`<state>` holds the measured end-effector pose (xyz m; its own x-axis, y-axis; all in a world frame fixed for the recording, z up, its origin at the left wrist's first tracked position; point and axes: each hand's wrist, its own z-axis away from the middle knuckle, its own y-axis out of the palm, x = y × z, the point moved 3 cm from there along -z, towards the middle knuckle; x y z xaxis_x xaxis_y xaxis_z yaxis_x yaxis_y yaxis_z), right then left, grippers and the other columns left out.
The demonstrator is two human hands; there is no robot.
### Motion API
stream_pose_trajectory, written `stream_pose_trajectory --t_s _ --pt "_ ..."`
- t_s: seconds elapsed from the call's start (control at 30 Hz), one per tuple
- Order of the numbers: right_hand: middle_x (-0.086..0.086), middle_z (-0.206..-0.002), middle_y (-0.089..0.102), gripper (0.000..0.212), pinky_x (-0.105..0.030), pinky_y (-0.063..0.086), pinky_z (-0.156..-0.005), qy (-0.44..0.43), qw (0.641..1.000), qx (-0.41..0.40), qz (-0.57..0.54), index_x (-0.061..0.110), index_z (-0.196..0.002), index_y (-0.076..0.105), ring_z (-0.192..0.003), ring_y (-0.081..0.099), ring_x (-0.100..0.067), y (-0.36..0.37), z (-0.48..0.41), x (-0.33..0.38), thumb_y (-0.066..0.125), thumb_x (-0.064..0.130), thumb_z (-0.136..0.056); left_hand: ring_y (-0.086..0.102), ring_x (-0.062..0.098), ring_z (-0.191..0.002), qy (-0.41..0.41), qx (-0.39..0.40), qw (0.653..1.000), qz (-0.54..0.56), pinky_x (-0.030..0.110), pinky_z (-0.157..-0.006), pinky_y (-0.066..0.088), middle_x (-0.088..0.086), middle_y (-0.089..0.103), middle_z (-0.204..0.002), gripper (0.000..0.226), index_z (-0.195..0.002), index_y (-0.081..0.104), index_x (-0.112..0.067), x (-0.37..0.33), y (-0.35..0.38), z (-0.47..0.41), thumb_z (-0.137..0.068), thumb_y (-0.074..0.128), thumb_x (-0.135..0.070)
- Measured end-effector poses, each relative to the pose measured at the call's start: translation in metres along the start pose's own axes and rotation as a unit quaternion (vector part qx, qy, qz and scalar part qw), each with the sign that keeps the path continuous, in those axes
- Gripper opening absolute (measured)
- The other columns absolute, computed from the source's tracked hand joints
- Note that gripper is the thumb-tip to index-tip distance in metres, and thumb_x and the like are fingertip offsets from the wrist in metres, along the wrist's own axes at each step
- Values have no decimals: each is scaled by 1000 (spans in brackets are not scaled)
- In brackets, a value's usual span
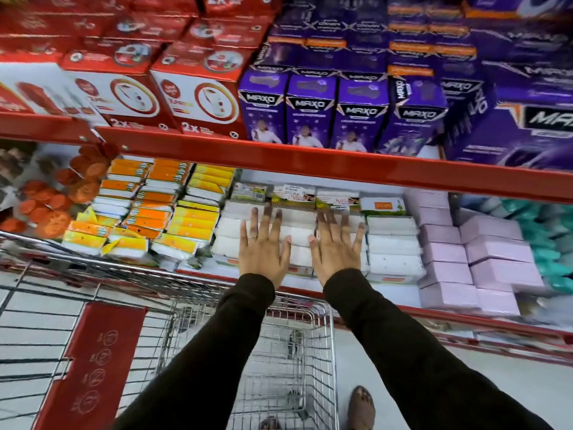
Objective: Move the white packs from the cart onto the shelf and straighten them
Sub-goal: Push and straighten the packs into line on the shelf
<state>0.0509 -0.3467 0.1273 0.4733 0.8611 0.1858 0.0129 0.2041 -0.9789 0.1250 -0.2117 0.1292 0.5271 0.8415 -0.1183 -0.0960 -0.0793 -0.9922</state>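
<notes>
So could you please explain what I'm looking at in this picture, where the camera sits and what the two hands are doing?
There is no machine here. A person wears the camera on the head, so the one picture looks forward and down along both dark-sleeved arms. The left hand, with a ring, and the right hand lie flat, fingers spread, on stacks of white packs on the lower shelf. Neither hand has a grip on anything; they press on the packs. Orange and yellow packs sit to the left, pale pink packs to the right. Above are red boxes and purple boxes. Below the arms is the wire cart; the visible part of its basket shows no packs.
</notes>
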Motion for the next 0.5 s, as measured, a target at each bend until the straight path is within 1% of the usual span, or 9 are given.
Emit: stream_pose_trajectory --t_s 0.07,0.1,0.13,0.2,0.27,0.33,0.43,0.5 --pt "3 -168 -5 62 -48 -33 -112 36 998 -44 2 24 -159 1 -154 -11 -27 -9 1 -25 17 43 -103 4 29 -156 26 -6 999 21 50 -127 8 8 14 -167 72 -160 16 -19 -27 -2 -1 -95 2 -47" --pt "3 -168 -2 63 -46 -35 -111 55 997 -57 8 23 -160 4 -155 -9 -28 -12 4 -40 15 43 -101 5 28 -156 45 4 999 29 50 -127 9 9 15 -167 74 -159 17 -17 -42 0 -1 -94 1 -47" --pt "2 -169 1 64 -47 -33 -113 74 996 -57 10 22 -160 5 -155 -7 -29 -12 5 -53 14 42 -100 6 28 -156 61 17 998 31 50 -127 8 9 16 -167 75 -159 18 -15 -55 4 -2 -93 -1 -47" --pt "-2 -168 5 62 -52 -20 -120 111 994 -24 -1 19 -160 7 -155 -7 -29 -10 6 -73 15 42 -103 7 28 -156 77 36 996 25 49 -127 6 10 16 -167 77 -159 17 -11 -71 13 -3 -93 0 -48" --pt "-4 -168 6 62 -55 -9 -124 125 992 8 1 19 -160 5 -155 -8 -28 -5 6 -81 16 44 -104 10 28 -155 75 25 997 7 49 -126 7 9 17 -167 74 -158 18 -9 -75 22 -2 -95 8 -46" --pt "-3 -168 5 63 -55 -8 -124 121 993 10 8 19 -160 3 -155 -8 -28 0 6 -82 15 46 -104 11 28 -155 74 20 997 6 47 -127 4 8 17 -167 73 -158 19 -9 -74 26 0 -95 10 -46" --pt "-3 -168 7 64 -55 -9 -124 119 993 12 4 17 -160 5 -155 -8 -28 -3 10 -82 15 45 -104 -3 26 -156 80 45 996 0 44 -125 -7 8 2 -168 80 -160 6 -11 -75 21 0 -90 -3 -49" --pt "-6 -168 11 63 -56 -6 -124 113 993 11 -12 16 -160 10 -156 -4 -28 -12 11 -81 16 45 -104 -6 26 -156 69 53 996 3 45 -125 -7 9 -2 -168 84 -160 4 -12 -75 15 1 -87 -9 -51"
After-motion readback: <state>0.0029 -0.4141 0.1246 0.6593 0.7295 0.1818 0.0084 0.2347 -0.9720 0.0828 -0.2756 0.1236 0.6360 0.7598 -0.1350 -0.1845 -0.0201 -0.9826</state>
